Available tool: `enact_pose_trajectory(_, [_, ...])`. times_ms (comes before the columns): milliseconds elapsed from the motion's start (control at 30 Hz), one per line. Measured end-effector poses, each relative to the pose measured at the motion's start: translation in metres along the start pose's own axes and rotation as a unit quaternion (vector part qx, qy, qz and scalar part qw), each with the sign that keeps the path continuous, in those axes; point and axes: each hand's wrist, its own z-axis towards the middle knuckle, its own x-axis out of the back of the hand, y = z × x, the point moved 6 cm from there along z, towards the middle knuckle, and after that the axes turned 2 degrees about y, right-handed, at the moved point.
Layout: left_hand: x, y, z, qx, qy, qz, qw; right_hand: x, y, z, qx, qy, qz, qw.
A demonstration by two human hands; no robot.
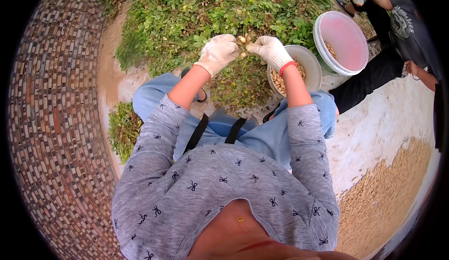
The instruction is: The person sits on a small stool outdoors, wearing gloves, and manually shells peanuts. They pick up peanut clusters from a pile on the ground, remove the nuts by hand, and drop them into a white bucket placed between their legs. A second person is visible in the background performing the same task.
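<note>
My left hand (pixel 219 53), in a white knit work glove, is closed on one side of a small clump of peanut roots with pods (pixel 242 46). Gripping the clump's other side is my right hand (pixel 270 51), gloved alike with a red cuff. The pods show between the two hands. Beneath my right hand and forearm stands a white bucket (pixel 315 65), partly filled with peanuts (pixel 279 81). Pulled peanut plants (pixel 210 11) lie heaped just beyond both hands, and more leaves lie below them.
A larger white bucket (pixel 363 46) with peanuts inside stands tilted at the right. Beside it sits a co-worker (pixel 410 25) in dark clothes. Peanuts (pixel 382 197) are spread over the ground lower right. A stacked brick surface (pixel 59 120) fills the left; a small plant pile (pixel 122 130) lies near my left knee.
</note>
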Motion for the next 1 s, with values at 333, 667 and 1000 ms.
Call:
enact_pose_trajectory(333, [0.004,-0.003,0.002,-0.020,0.040,-0.035,0.998,-0.004,-0.004,0.005,0.049,0.039,-0.065,0.996])
enact_pose_trajectory(667, [-0.012,-0.018,0.001,-0.037,0.027,-0.030,0.998,-0.012,-0.012,-0.015,0.005,-0.080,0.037,0.996])
enact_pose_trajectory(1000, [-0.005,-0.013,-0.006,-0.036,0.050,-0.040,0.997,-0.002,0.012,-0.010,-0.095,0.001,0.345,0.934])
